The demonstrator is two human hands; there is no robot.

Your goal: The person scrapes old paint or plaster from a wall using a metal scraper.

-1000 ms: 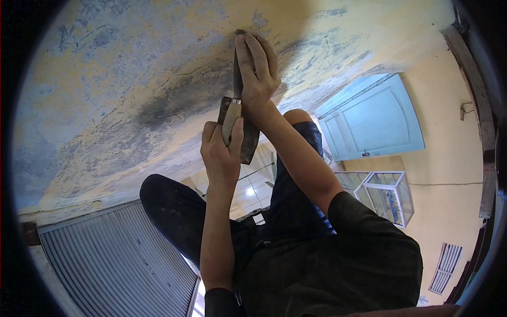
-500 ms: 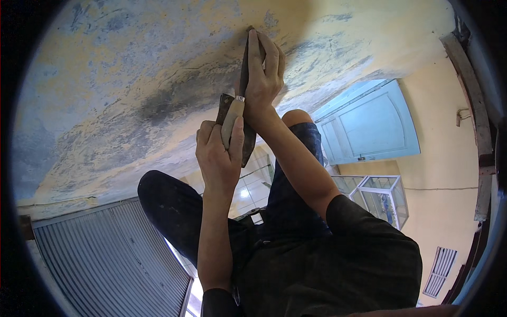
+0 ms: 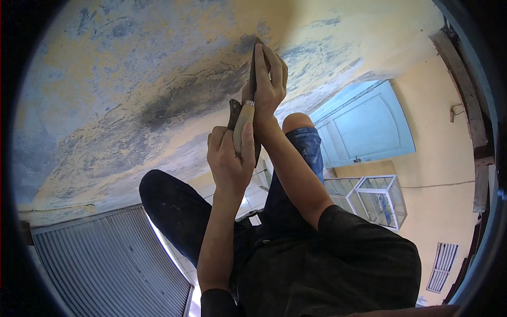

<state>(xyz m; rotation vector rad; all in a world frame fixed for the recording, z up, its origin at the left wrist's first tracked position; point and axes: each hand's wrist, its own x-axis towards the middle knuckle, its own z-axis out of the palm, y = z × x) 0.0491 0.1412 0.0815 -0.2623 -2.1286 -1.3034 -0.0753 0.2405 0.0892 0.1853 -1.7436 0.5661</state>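
My left hand (image 3: 230, 157) grips a pale wooden handle (image 3: 245, 119) with a metal collar. My right hand (image 3: 270, 85) is higher, its fingers wrapped along a long dark flat blade (image 3: 252, 71), whose tip touches the mottled yellow and grey-blue plastered wall (image 3: 132, 63). A darker flat plate (image 3: 233, 111) shows behind the handle; whether blade, plate and handle are one tool or two I cannot tell.
My bent knees (image 3: 161, 193) frame a tiled floor (image 3: 188, 263). At right are a light blue door (image 3: 364, 127), a glass display cabinet (image 3: 375, 198), a wooden beam (image 3: 459, 84) and a slatted vent (image 3: 442, 267). A corrugated metal shutter (image 3: 105, 264) stands lower left.
Both hands and the dark blade have shifted to the right. The blade's tip is lower in the view than half a second ago.
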